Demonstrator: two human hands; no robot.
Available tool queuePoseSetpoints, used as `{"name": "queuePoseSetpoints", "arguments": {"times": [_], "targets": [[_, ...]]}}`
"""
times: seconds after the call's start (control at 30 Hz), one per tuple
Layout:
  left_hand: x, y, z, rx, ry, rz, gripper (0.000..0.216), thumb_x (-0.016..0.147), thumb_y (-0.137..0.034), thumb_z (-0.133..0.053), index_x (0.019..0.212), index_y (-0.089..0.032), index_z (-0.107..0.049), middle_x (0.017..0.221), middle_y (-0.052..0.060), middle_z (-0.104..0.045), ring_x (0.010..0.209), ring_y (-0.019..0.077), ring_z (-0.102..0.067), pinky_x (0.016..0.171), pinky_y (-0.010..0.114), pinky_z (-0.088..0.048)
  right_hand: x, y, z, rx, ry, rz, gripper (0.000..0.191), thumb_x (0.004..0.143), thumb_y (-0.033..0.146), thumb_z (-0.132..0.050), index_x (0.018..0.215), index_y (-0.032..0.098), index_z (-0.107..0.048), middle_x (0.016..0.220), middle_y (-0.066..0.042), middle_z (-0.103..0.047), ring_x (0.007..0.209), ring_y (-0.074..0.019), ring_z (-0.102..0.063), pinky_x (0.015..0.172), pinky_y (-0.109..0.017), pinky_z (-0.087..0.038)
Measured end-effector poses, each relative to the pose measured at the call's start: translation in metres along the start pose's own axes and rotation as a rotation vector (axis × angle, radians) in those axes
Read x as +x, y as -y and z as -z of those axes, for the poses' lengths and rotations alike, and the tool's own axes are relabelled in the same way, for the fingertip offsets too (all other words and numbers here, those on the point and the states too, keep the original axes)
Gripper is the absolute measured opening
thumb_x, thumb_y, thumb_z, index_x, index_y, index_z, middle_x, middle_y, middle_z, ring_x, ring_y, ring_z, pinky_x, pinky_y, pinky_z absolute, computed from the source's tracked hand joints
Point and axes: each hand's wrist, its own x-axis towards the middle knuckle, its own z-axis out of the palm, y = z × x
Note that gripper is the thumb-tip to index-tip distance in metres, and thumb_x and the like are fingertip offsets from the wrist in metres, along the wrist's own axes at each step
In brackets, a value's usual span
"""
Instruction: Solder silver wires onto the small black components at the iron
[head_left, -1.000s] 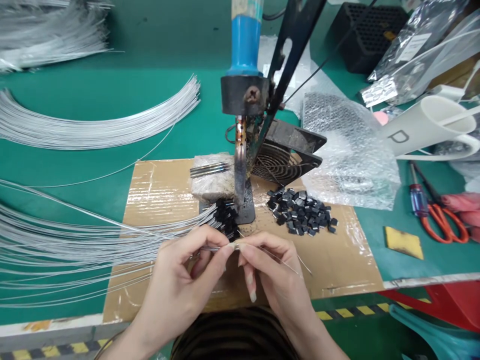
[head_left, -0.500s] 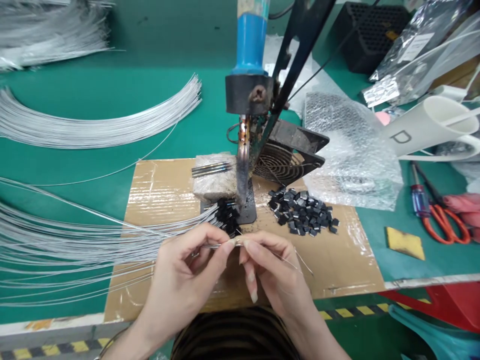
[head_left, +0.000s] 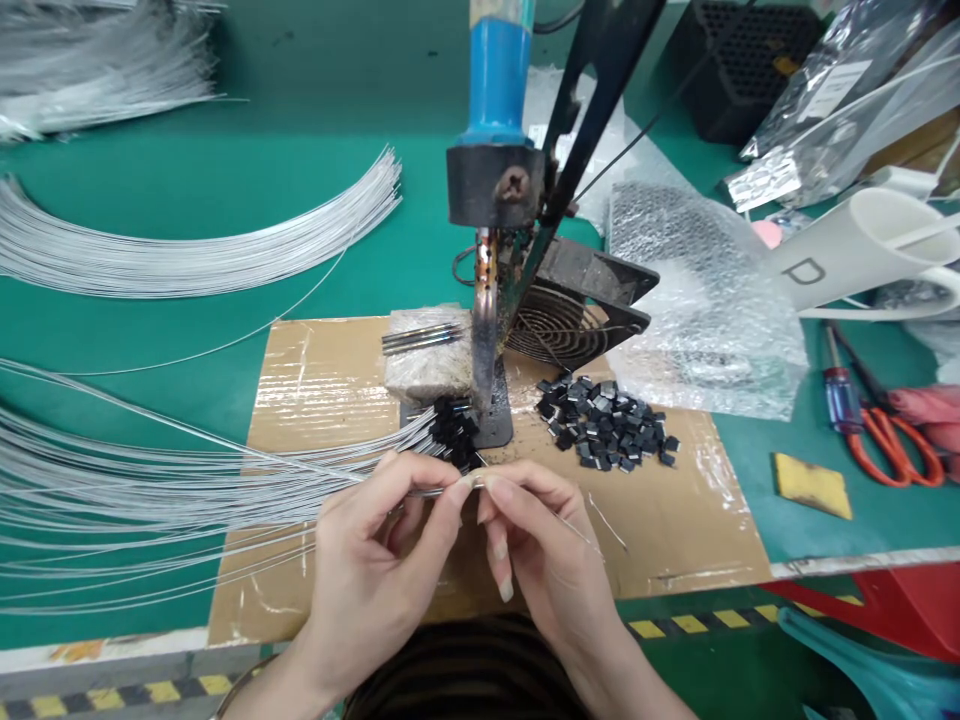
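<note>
My left hand (head_left: 390,570) pinches a thin grey wire (head_left: 480,480) between thumb and forefinger. Close beside it, my right hand (head_left: 551,540) pinches the same short stretch, thumb tip almost meeting the left thumb. A fine strand also shows along the right fingers. Just beyond the fingertips lies a cluster of small black connectors (head_left: 452,430) on the ends of a spread of grey wires (head_left: 187,490) coming from the left. Above them a soldering iron (head_left: 501,90) with a blue handle is clamped tip down. The exact wire ends are hidden by my fingers.
A pile of small black pieces (head_left: 607,425) lies right on the cardboard (head_left: 690,530). Behind stand a wrapped block (head_left: 427,375) with metal rods and a fan (head_left: 574,315). Farther off are a wire bundle (head_left: 225,265), bubble wrap (head_left: 690,290), a mug (head_left: 855,250), orange-handled scissors (head_left: 892,450) and a yellow sponge (head_left: 812,486).
Both hands keep their pinch at nearly the same spot, with only a slight shift of the wrists. The whole view has moved very slightly.
</note>
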Motion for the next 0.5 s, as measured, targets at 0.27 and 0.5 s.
{"name": "queuePoseSetpoints", "arguments": {"times": [0.27, 0.5], "targets": [[0.0000, -0.0030, 0.0000, 0.011, -0.006, -0.003, 0.014, 0.098, -0.023, -0.066, 0.084, -0.022, -0.071, 0.064, -0.004, -0.066, 0.049, 0.0087, -0.043, 0.047, 0.024, -0.033, 0.0003, 0.0033, 0.0003, -0.021, 0.003, -0.007, 0.017, 0.083, 0.034, -0.087, 0.077, 0.018, -0.084, 0.062, 0.002, -0.070, 0.034, -0.0051, -0.055, 0.033, -0.013, -0.044], [-0.0021, -0.0021, -0.0048, 0.029, -0.048, -0.042, 0.011, 0.095, -0.019, -0.068, 0.085, -0.022, -0.070, 0.058, -0.006, -0.055, 0.049, 0.0090, -0.041, 0.046, 0.023, -0.033, 0.0005, 0.0018, -0.0015, 0.002, -0.020, -0.002, 0.016, 0.081, 0.034, -0.087, 0.079, 0.019, -0.085, 0.062, 0.001, -0.070, 0.033, -0.0053, -0.055, 0.032, -0.014, -0.045]]}}
